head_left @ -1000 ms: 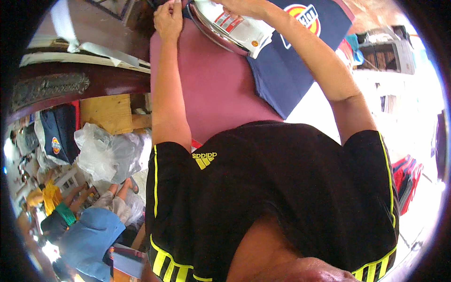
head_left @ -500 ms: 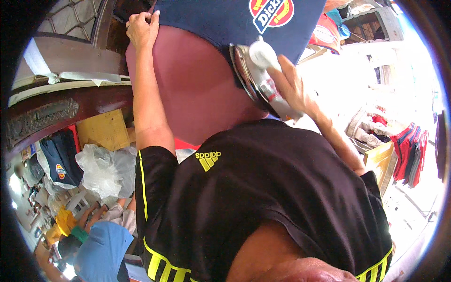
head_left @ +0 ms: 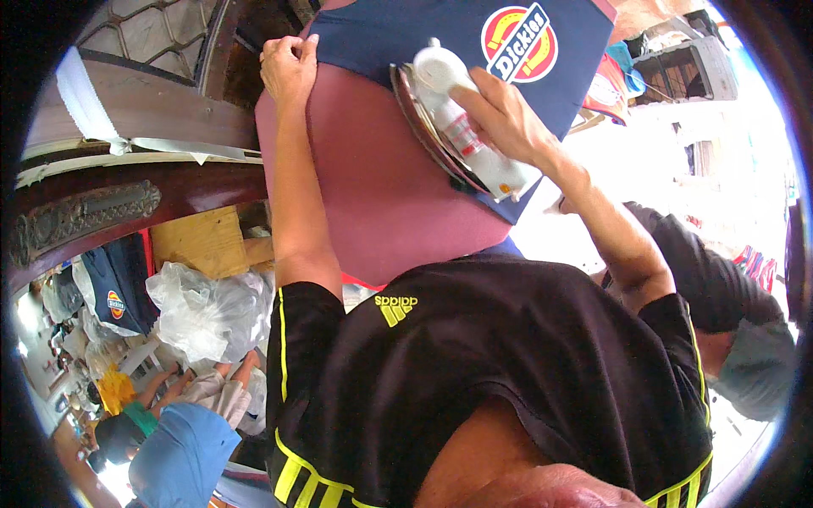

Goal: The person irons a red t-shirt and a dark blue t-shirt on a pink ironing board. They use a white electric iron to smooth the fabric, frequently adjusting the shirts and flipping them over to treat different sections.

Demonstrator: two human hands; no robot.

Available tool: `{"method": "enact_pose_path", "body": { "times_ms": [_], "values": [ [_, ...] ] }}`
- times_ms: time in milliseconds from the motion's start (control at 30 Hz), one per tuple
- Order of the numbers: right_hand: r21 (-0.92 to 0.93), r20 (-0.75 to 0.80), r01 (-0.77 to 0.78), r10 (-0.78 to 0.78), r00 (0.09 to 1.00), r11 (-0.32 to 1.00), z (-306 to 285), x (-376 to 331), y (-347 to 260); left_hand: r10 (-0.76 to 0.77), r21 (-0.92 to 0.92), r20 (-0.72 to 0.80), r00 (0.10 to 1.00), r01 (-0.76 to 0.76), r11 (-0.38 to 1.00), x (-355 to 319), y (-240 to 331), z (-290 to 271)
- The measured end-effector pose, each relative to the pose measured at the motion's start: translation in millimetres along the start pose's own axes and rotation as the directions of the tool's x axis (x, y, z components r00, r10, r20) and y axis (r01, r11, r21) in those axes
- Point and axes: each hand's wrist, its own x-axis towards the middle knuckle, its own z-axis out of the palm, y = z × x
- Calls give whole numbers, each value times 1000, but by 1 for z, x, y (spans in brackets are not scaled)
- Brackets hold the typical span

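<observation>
The right hand gripped the iron on the blue shirt, the left hand pinched its edge, and ironing looked only part done.

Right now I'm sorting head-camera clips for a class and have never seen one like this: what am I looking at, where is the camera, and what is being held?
There is no machine here: a person works with two bare hands. The single picture comes from a wide fisheye camera worn on that person's head, looking down, so edges bend and the black shirt fills the lower part. On the maroon padded board lies a navy garment with a round printed patch. The right hand has its grip around the handle of a white clothes iron resting on the garment. The left hand pinches the garment's edge at the board's far left corner. Beside the board lie clear plastic bags.
</observation>
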Motion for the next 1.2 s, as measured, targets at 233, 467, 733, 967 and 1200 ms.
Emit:
{"method": "enact_pose_path", "body": {
  "times_ms": [233,467,733,967,1200],
  "values": [
    [112,91,88,-98,991,990,36,129,6,-1,-153,-127,992,-19,988,-4,-13,0],
    [-379,88,495,-502,860,782,46,166,36,23,-88,-8,1000,-24,996,0,-12,8],
    [55,-11,-29,29,1000,998,-5,-1,18,-16,21,78,997,15,1000,2,-16,7],
    [-205,-4,155,-159,987,966,-4,-128,24,-113,50,132,985,107,993,1,-3,-3],
    [-102,-67,118,-125,990,988,-10,-133,3,-83,55,110,990,77,996,4,-1,-4]
  ]
}}
